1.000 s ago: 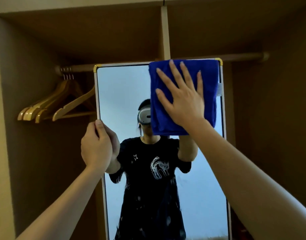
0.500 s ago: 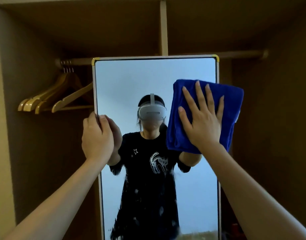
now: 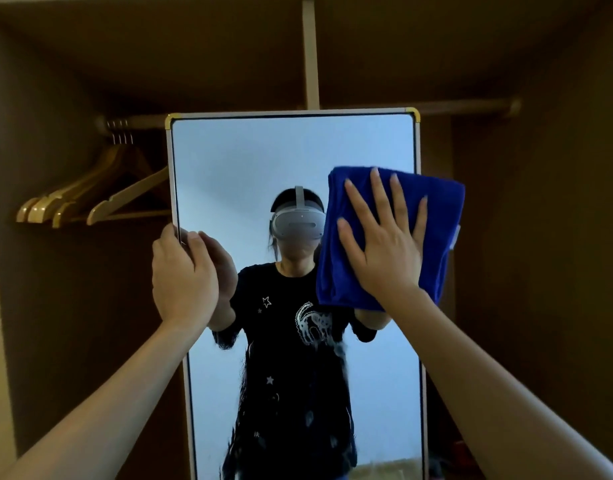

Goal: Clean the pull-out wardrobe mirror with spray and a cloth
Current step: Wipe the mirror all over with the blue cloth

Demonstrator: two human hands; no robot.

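Note:
A tall pull-out mirror [image 3: 249, 161] with a pale frame and yellow top corners stands in front of me inside the wardrobe. My left hand [image 3: 182, 278] grips its left edge, thumb on the glass side. My right hand [image 3: 384, 244] lies flat with fingers spread on a folded blue cloth [image 3: 440, 223], pressing it against the mirror's right side at mid height. The cloth overhangs the right frame edge. Wet streaks and droplets show on the lower glass [image 3: 312, 420]. No spray bottle is in view.
Several wooden hangers [image 3: 90, 199] hang on the rail [image 3: 471, 107] left of the mirror. A vertical wardrobe divider [image 3: 310, 53] rises behind the mirror's top. Dark wardrobe walls close in on both sides. The mirror reflects a person in a headset.
My right hand slid the cloth from the mirror's top right corner down the right side, ending a little lower and nearer the middle. My left hand kept its grip on the left edge.

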